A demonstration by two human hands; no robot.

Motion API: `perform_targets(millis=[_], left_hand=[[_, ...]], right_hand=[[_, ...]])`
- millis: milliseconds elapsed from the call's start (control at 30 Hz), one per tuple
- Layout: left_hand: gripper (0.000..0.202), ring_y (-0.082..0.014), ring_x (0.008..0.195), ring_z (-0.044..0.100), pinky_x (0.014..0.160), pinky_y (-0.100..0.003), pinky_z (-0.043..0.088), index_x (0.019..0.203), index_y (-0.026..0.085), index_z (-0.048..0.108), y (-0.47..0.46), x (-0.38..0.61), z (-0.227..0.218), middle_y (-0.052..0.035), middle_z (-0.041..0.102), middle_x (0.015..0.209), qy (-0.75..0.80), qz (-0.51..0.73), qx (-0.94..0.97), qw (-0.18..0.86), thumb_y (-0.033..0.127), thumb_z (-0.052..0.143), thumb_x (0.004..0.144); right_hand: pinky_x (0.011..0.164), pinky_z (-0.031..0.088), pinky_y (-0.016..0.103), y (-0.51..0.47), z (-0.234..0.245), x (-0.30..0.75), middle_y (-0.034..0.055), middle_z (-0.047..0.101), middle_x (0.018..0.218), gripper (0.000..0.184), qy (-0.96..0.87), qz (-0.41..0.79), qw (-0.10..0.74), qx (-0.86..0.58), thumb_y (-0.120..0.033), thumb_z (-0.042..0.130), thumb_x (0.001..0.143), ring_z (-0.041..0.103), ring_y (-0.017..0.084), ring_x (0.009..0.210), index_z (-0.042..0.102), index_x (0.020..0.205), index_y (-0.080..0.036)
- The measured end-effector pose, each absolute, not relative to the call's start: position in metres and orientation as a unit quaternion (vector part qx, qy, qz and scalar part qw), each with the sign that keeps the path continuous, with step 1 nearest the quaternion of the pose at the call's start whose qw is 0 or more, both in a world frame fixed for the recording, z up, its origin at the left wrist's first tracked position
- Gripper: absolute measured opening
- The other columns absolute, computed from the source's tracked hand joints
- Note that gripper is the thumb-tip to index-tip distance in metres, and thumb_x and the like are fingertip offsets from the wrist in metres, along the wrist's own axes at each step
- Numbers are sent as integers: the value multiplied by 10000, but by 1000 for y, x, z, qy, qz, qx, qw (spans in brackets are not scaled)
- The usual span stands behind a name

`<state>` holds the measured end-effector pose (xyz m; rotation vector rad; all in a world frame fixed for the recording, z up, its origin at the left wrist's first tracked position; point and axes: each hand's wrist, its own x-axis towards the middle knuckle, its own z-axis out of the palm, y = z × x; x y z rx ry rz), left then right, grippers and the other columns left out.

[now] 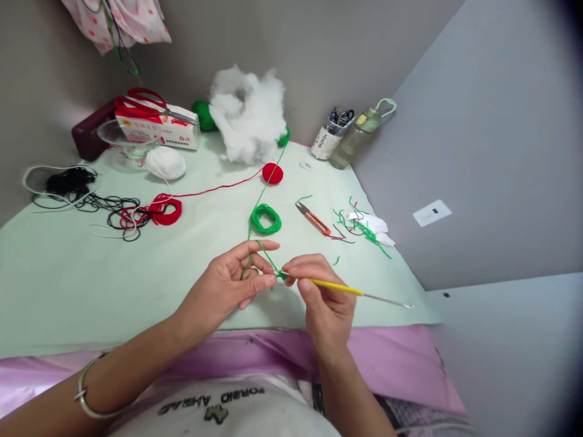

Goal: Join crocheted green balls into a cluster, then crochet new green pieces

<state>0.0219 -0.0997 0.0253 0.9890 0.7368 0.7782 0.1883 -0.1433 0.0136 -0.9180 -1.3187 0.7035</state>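
Observation:
My left hand [243, 273] pinches a small piece of green crochet work [282, 276] between thumb and fingers, its index finger stretched out. Green yarn [266, 255] runs over that finger and down to the piece. In my right hand [325, 291] is a crochet hook [337, 286] with a yellow grip, held like a pen. Its front tip meets the green piece; the other metal end sticks out to the right. Just beyond my hands lies a coil of green yarn [266, 219]. The fingers partly hide the stitches.
Orange thread snips [313, 219] and yarn scraps [364, 227] lie to the right. A red disc [272, 174], white stuffing [246, 115], a pen cup [326, 141] and a bottle [355, 136] stand behind. Leftward are red yarn [166, 210], black yarn [70, 182], a white ball [164, 162] and large scissors [146, 103].

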Motion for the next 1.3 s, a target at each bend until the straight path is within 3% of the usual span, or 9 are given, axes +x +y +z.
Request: perform_targets(millis=[267,367,500,600,700,900,1000,1133,1300], left_hand=[[419,-6,467,364,476,-220,278,1222,217,652,-97,19,30,39,584,843,331,340,421,773,338,773,841],[407,-8,471,355,477,-225,271,1217,219,655,-99,19,30,35,583,855,342,357,420,761,320,771,840],[442,-4,476,340,483,-209,241,1242,223,630,-101,21,30,53,561,804,323,356,397,782,299,785,835],[464,3,467,277,474,-201,191,1251,190,627,-100,21,31,69,510,729,290,318,351,832,327,789,837],[481,3,463,250,457,-200,180,1252,179,631,-97,21,31,77,481,703,286,303,332,847,315,804,824],[413,-15,479,356,464,-211,261,1195,221,675,-99,21,30,43,584,814,344,363,430,752,313,806,814],[471,-35,495,373,470,-212,275,1255,241,658,-103,24,29,45,586,790,359,366,443,735,320,803,814],[489,-21,472,290,455,-205,206,1287,212,663,-102,25,27,58,517,696,318,333,380,802,322,790,828],[308,14,464,200,427,-198,164,1129,171,749,-93,20,27,24,552,785,288,341,320,836,249,781,833]], right_hand=[[655,565,312,-143,15,193,43,732,918,190,-536,382,643,-390,-219,530,1010,669,147,707,718,989,-234],[708,591,339,-150,16,194,51,737,941,229,-631,250,602,-422,-161,488,1009,706,173,788,691,1070,-246],[776,612,342,-158,10,194,75,732,1060,382,-780,-16,460,-425,-82,583,936,715,213,978,659,1257,-275],[793,616,328,-159,3,193,80,705,1096,484,-788,-84,440,-421,-34,644,886,702,209,1007,652,1300,-285],[768,614,359,-156,4,192,80,701,1100,389,-742,0,520,-423,-85,599,930,697,211,980,677,1249,-293],[546,547,295,-144,14,189,41,664,839,213,-564,276,653,-423,-201,486,1014,631,141,634,694,971,-222],[643,577,319,-145,6,185,55,685,932,205,-628,184,605,-453,-164,549,981,673,170,775,725,1036,-253],[779,581,354,-149,-3,185,78,692,1112,369,-709,12,546,-447,-96,599,933,676,209,979,720,1201,-318],[616,545,318,-143,12,191,40,662,826,185,-547,224,664,-458,-208,540,989,627,156,683,722,959,-233]])
